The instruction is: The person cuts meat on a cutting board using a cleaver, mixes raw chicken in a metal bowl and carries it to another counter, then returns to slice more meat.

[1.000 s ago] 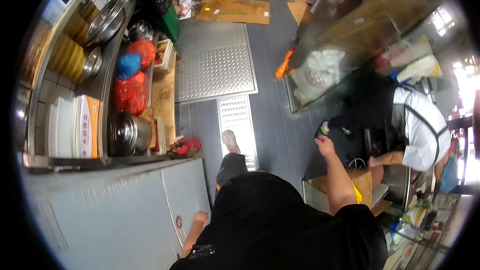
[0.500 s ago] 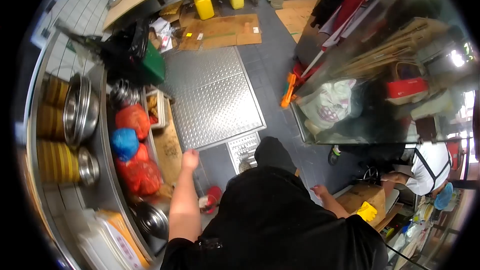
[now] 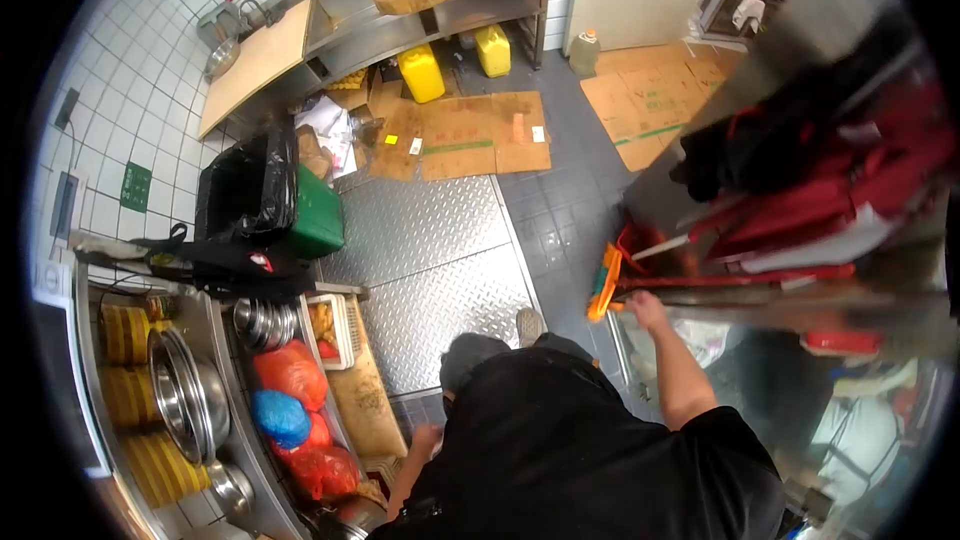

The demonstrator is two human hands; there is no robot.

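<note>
My right hand (image 3: 646,309) hangs out in front of my body on the right, its fingers loosely apart with nothing seen in them. In the view it lies beside an orange broom-like tool (image 3: 604,285), with no visible grip on it. Low on the left, my left hand (image 3: 427,439) is loosely curled and empty, near the wooden edge of the low shelf (image 3: 366,395). One shoe (image 3: 530,326) shows on the metal floor plate (image 3: 430,285).
A green bin (image 3: 320,220) with a black liner stands ahead left. Shelving at left holds steel bowls (image 3: 180,395) and red bags (image 3: 291,374). Flattened cardboard (image 3: 475,135), yellow jugs (image 3: 421,74) and a steel counter (image 3: 490,5) are ahead. Dark red cloths (image 3: 850,190) hang right; a person in white (image 3: 860,445) is behind.
The view has moved forward along the floor, bringing the counter and bin closer. My right hand has swung forward, while my left hand has dropped back towards my body.
</note>
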